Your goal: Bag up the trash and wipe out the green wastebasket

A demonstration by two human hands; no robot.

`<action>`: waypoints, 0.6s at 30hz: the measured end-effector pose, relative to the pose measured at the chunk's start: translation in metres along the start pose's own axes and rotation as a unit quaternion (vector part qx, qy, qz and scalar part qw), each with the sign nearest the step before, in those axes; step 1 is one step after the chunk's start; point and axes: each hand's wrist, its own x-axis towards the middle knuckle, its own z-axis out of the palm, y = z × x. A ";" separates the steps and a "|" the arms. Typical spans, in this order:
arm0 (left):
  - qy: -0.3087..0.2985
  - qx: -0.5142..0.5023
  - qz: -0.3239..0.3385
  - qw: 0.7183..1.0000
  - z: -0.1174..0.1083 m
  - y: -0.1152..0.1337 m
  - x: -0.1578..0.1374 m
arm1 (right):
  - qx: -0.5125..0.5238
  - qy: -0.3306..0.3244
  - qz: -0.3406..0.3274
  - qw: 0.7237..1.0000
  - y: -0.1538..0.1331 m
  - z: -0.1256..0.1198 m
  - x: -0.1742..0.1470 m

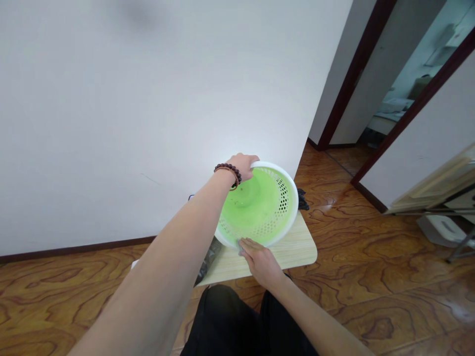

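A round plastic basket, light green inside with a white rim and rows of small holes, is tilted so that its mouth faces me above a small wooden table. My left hand, wearing dark beads at the wrist, is closed on the far rim. At the near rim lies my right hand, fingers together against the edge. Under its fingertips shows a small pale cloth-like piece, mostly covered by the hand. A few dark specks dot the basket's green bottom.
The light wood tabletop stands against a white wall. A dark plastic bag lies on its left part, and black plastic shows behind the basket. A doorway, a white bin and a metal-legged rack are to the right.
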 end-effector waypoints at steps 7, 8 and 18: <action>0.006 -0.005 0.009 1.000 -0.002 0.004 0.000 | -0.075 -0.014 0.041 0.996 0.034 -0.022 -0.015; 0.008 -0.006 0.011 1.000 -0.002 0.004 0.000 | -0.061 -0.009 0.052 0.997 0.029 -0.017 -0.013; 0.001 -0.005 -0.009 1.000 0.000 -0.001 -0.001 | 0.055 0.007 0.021 0.998 -0.013 0.007 0.013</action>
